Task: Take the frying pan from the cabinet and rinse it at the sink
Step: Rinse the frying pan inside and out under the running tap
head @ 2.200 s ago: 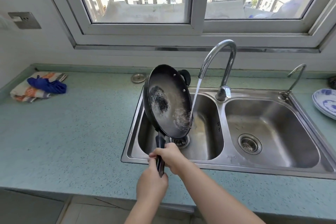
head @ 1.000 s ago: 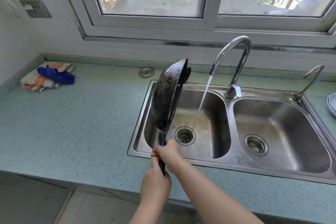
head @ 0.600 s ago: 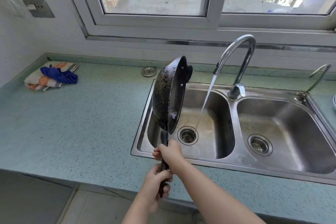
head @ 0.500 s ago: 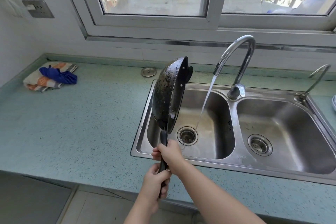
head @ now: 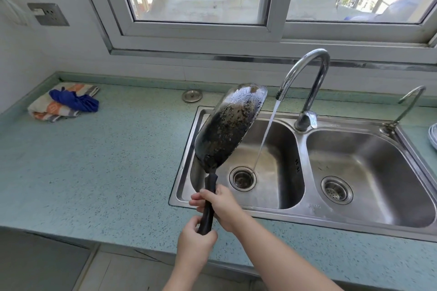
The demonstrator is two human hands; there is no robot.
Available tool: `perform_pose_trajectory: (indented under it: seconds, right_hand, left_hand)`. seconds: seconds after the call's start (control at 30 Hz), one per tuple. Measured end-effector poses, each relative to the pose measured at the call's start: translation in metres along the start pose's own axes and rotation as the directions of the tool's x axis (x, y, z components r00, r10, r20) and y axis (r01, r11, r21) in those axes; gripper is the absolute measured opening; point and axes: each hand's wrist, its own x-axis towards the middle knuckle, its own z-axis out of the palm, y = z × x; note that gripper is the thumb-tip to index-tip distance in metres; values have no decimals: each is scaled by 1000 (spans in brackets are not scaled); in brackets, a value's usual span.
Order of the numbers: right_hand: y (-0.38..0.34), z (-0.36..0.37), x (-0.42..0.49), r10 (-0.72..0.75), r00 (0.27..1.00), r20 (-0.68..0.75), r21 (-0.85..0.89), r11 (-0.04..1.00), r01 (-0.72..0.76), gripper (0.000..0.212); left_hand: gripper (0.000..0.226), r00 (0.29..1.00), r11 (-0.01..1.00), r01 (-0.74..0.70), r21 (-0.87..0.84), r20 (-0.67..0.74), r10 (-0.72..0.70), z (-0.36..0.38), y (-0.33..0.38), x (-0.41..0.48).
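Observation:
A black frying pan (head: 229,125) stands nearly on edge above the left basin of the steel double sink (head: 305,214), its crusted underside turned toward me. My right hand (head: 221,205) grips the upper part of the black handle. My left hand (head: 194,241) grips the handle's lower end. The curved faucet (head: 307,73) runs a thin stream of water (head: 266,130) just right of the pan, apart from it, down to the left drain (head: 242,178).
A folded striped cloth with a blue rag (head: 68,101) lies at the counter's far left. A metal drain stopper (head: 192,96) sits behind the sink. A smaller tap (head: 406,106) stands at the right basin, and a plate edge (head: 434,134) shows at far right.
The pan came out of the water stream and rotated on its handle, from inside facing me to underside facing me. My left hand slid down to the handle's end.

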Motion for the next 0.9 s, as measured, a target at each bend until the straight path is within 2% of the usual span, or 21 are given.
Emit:
perform_pose_trajectory:
  seconds: [0.23,0.37,0.9]
  right_hand:
    - [4,-10,-3,12,999,29,114,993,-15,9]
    - [4,-16,-3,20,999,42,152,988,-26,6]
    - [12,-18,12,88,993,78,131,987,-98,3]
  left_hand:
    - [21,999,995,-43,93,-7,44,8,-2,-4]
    - [19,999,995,-49,87,1,49,14,-1,-5]
    - [17,999,986,-19,164,-26,23,16,-14,4]
